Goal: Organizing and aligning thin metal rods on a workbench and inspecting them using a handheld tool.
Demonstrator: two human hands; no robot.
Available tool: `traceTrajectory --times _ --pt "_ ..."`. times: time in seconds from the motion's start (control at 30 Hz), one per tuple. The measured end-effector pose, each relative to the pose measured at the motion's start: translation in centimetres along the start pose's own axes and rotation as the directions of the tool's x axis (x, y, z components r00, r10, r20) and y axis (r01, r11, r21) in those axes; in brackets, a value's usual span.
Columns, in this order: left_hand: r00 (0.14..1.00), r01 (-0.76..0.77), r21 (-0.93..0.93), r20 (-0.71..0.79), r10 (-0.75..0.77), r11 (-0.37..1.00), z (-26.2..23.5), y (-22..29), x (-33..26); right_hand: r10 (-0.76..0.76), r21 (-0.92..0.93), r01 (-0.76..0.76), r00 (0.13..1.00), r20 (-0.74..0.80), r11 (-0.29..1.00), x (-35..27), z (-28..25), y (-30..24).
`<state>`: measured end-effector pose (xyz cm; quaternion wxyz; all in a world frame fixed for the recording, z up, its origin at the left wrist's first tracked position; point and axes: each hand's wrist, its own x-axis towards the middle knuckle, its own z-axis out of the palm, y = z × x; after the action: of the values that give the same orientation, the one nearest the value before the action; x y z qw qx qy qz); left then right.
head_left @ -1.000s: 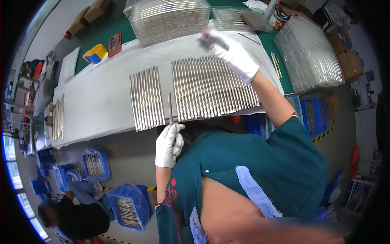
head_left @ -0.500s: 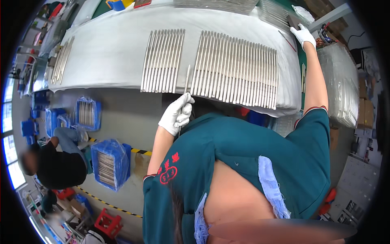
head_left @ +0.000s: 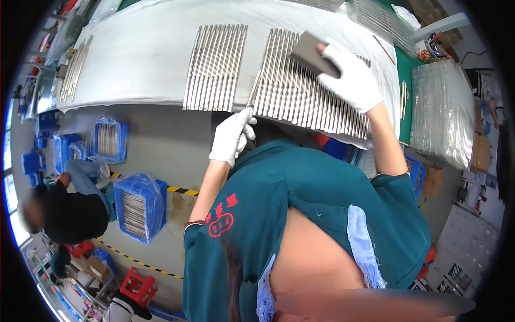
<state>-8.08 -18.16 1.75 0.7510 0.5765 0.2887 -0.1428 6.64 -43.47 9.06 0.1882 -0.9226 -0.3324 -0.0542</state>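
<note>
My left hand, in a white glove, is closed on the near end of a thin metal rod at the table's front edge. That rod leans slightly, close beside the left end of a wide row of similar metal rods. My right hand, also gloved in white, grips a dark grey-brown rectangular block, slightly blurred, above the wide row. Hand and block hide part of those rods. A smaller row of metal rods lies to the left, parted by a gap.
White cloth covers the table. More rods lie at its far left. Plastic-wrapped stacks stand at right, near a thin dark stick. Blue bins of rods sit on the floor, near a seated person.
My right hand has come left from the table's far right corner, now with the dark block in it, over the wide row. The left hand's rod has shifted against that row.
</note>
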Motion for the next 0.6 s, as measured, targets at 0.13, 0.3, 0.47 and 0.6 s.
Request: traceTrajectory --times 0.13,0.3,0.47,0.6 --pt "0.993 0.019 -0.090 0.119 -0.009 0.996 -0.2 0.5 -0.7 0.087 -0.039 -0.083 0.987 0.133 0.996 -1.0 2.2 -1.4" --pt "0.986 -0.010 -0.090 0.168 0.025 0.996 -0.1 0.1 0.3 0.016 -0.152 -0.003 0.996 0.084 0.988 -1.6 2.2 -1.6" --pt "0.971 -0.105 -0.088 0.206 0.122 0.990 -0.5 -0.6 1.0 -0.085 -0.095 0.089 0.995 0.051 0.992 -1.7 1.9 -3.4" --pt "0.977 -0.102 -0.081 0.179 0.116 0.991 -0.6 -0.5 1.1 -0.327 -0.121 0.328 0.945 0.024 0.937 -0.8 1.5 -7.3"
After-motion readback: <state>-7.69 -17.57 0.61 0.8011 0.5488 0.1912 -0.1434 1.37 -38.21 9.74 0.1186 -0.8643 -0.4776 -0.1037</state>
